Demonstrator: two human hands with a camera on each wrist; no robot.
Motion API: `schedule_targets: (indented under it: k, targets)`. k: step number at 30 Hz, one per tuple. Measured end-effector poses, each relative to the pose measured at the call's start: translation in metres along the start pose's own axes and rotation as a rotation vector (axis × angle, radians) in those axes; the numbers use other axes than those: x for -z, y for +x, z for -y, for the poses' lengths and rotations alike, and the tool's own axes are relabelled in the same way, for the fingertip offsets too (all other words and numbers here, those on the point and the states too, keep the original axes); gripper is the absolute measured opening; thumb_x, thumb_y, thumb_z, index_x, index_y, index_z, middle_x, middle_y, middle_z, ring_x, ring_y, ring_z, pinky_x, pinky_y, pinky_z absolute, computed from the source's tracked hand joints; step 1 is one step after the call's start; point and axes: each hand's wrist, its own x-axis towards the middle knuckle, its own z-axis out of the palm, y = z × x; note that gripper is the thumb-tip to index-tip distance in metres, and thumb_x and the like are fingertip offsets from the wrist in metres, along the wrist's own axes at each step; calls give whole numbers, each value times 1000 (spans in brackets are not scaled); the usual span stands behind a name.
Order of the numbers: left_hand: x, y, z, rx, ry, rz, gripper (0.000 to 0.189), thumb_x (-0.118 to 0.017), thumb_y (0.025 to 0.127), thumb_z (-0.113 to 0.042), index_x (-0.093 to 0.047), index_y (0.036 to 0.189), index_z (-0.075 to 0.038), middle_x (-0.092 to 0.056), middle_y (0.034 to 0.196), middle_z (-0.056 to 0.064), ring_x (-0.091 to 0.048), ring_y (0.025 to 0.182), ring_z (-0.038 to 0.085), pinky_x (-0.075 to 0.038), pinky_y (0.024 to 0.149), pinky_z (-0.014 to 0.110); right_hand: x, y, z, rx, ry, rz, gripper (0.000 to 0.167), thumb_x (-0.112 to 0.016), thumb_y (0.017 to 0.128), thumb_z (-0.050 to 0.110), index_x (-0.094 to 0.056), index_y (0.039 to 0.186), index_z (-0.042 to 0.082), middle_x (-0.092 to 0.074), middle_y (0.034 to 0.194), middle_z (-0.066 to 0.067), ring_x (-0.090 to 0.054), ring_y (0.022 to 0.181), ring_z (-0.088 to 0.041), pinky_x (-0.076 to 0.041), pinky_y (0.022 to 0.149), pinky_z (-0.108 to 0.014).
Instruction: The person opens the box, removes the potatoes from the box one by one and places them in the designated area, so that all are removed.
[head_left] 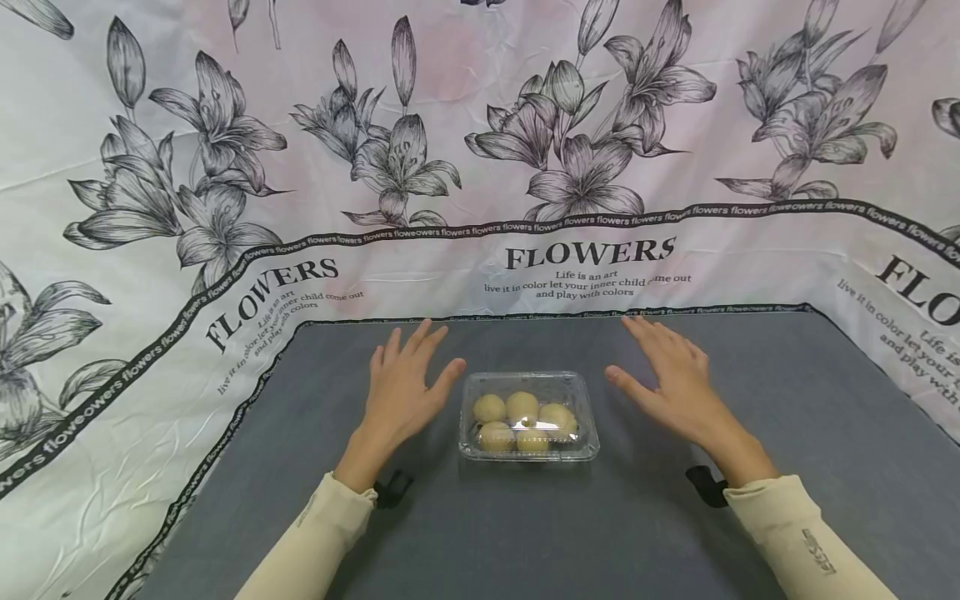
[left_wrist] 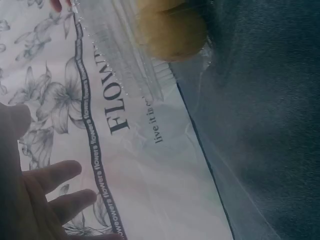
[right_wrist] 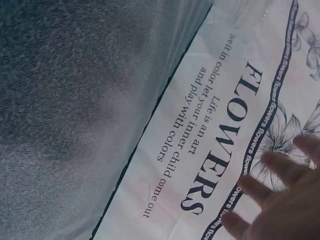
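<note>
A transparent plastic box [head_left: 555,386] with a lid sits in the middle of the table in the head view. Inside it lie several round, pale yellow fruits [head_left: 522,407], whose exact kind does not show. To its left hovers my left hand [head_left: 405,387], fingers spread and thumb toward the box, holding nothing. My right hand [head_left: 675,387] is on the other side, also with straight fingers and an empty palm, a little apart from the box. The left wrist view catches a corner of the box [left_wrist: 120,55] and a yellow fruit [left_wrist: 175,35] close up.
Dark grey cloth covers the table [head_left: 525,533]. Behind it and along both sides hangs a white and pink curtain [head_left: 442,275] printed with flowers and lettering. Black bands [head_left: 707,486] sit at both wrists, by the cream sleeves [head_left: 795,525].
</note>
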Motion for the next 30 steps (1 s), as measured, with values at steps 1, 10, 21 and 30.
schedule_targets:
  k: [1, 10, 21, 30]
  targets:
    - [-1, -1, 1, -7, 1, 2, 68, -45, 101, -63, -43, 156, -24, -32, 168, 4, -19, 155, 47, -14, 119, 71, 0, -1, 0, 6, -2, 23, 78, -63, 97, 47, -29, 162, 19, -31, 166, -18, -26, 150, -47, -15, 111, -71]
    - [-6, -10, 5, -35, -5, 76, 79, -51, 96, -68, -48, 152, -13, -41, 162, 9, -32, 152, 42, -30, 116, 66, -5, -8, 2, 66, 8, 229, 84, -68, 94, 48, -34, 158, 5, -33, 163, -23, -25, 150, -47, -16, 112, -70]
    - [-18, -20, 14, -69, 64, 247, 89, -53, 91, -73, -48, 152, -9, -42, 162, 10, -28, 154, 41, -28, 118, 64, -22, -16, 6, 80, 97, 347, 110, -79, 82, 56, -20, 163, 11, -32, 165, -19, -29, 149, -46, -18, 114, -71]
    - [-23, -23, 16, -103, 41, 342, 102, -57, 86, -77, -33, 161, -11, -37, 165, 9, -22, 157, 39, -21, 122, 63, -34, -21, 4, 97, 119, 372, 116, -82, 76, 61, -23, 162, 11, -34, 164, -18, -32, 148, -45, -19, 113, -73]
